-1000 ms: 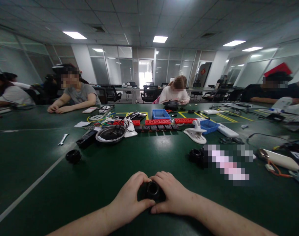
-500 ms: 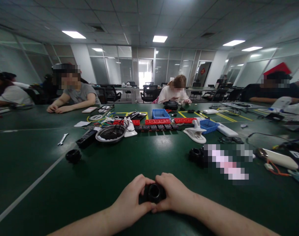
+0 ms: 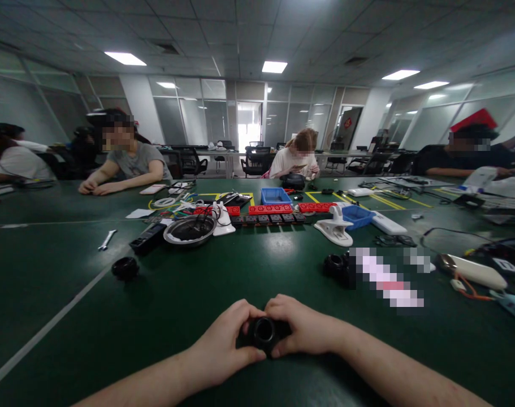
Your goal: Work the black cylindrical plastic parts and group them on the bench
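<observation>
Me: Since half a second ago, my right thumb has drawn away from my left. In the head view, the tips met at the near side; now a narrow gap parts them.

Colleague: What's between your hands?

Me: A glossy black hollow part [image 3: 265,341], plastic-looking, its round mouth tipped up toward me. My left hand [image 3: 224,341] curves round its left side and my right hand [image 3: 306,328] round its right, fingertips close together behind, thumbs in front. Both are half curled, holding it between them. It is low at the near side of the dark green tabletop [image 3: 168,328]; I can't tell whether its base rests there.

Colleague: So what does the change mean for the work?

Me: I'd judge it a small regrip or turn, since neither hand has let go. My fingers hide most of its sides, so I can't tell how far it has turned.

Colleague: Anything else?

Me: The person in a white top [image 3: 281,162] opposite has brought one hand inward. The ribbed round black piece [image 3: 125,268] on my left, near the silver metal wrench [image 3: 107,240], keeps its place, as does the black ring-shaped piece [image 3: 334,268] on my right. I'd say neither is involved yet.
</observation>
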The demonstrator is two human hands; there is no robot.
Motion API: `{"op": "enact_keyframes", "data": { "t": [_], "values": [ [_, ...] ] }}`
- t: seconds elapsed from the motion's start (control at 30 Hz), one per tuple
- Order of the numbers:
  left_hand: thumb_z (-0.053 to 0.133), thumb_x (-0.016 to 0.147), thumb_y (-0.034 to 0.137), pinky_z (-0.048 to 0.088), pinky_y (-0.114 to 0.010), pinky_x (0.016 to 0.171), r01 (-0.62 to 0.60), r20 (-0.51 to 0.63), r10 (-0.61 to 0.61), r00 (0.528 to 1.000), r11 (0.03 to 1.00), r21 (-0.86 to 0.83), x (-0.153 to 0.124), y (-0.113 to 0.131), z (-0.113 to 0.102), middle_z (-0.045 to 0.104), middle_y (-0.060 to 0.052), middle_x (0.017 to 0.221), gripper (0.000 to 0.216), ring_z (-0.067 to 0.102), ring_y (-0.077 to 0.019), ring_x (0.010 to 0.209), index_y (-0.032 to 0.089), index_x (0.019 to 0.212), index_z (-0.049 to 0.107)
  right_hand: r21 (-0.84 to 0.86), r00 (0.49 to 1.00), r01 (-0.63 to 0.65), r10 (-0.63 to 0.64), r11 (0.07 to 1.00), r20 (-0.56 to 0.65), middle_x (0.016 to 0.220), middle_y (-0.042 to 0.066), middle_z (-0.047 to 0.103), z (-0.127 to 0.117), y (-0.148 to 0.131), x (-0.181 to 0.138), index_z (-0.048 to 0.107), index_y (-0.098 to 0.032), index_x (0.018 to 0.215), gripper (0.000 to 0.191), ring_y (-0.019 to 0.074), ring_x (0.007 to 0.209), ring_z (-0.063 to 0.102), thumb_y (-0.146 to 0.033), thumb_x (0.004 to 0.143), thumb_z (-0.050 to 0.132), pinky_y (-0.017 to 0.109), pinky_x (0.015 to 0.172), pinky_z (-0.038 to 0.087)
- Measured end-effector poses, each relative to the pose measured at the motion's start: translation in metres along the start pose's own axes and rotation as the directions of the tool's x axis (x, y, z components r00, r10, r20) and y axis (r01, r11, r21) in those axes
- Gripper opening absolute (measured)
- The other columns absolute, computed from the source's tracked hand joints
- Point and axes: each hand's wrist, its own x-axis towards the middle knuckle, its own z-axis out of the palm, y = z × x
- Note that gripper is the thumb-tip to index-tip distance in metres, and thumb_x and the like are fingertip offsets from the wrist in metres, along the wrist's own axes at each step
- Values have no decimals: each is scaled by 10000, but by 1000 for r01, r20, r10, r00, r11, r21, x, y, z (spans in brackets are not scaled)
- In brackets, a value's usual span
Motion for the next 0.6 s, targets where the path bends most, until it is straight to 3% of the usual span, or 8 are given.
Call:
{"op": "enact_keyframes", "data": {
  "t": [0.23, 0.43, 0.5, 0.6],
  "values": [
    [703, 609, 189, 354, -235, 626, 62, -41, -60, 997, 997, 39, -4, 5, 6, 479, 24, 815, 341, 456, -149, 730, 196, 914, 550, -142, 985, -137, 119, 980, -127, 682, -13, 544, 15, -8, 1, 555, -160, 708, 439, 143, 626, 478, -521, 519, 718, 253, 586, 333],
    [663, 609, 152, 353, -244, 617, 141, -149, -128, 981, 986, 85, -2, 4, 11, 464, 22, 784, 280, 443, -153, 706, 187, 855, 533, -289, 944, -265, 186, 920, -271, 707, 38, 575, 27, -18, 6, 551, -162, 700, 602, 207, 680, 497, -722, 484, 596, 342, 664, 345],
    [662, 615, 152, 355, -247, 621, 127, -139, -115, 984, 989, 82, -1, 3, 10, 465, 20, 790, 283, 445, -155, 712, 186, 865, 533, -263, 951, -238, 168, 935, -261, 760, 45, 575, 25, -18, 6, 558, -163, 754, 610, 217, 717, 494, -716, 498, 595, 355, 685, 354],
    [666, 631, 160, 360, -246, 640, 64, -82, -59, 995, 996, 63, -1, 1, 6, 473, 20, 821, 328, 451, -156, 740, 201, 929, 534, -147, 985, -115, 93, 983, -147, 857, 40, 562, 14, -12, 1, 565, -173, 897, 525, 205, 783, 491, -577, 575, 656, 325, 702, 374]
  ]
}}
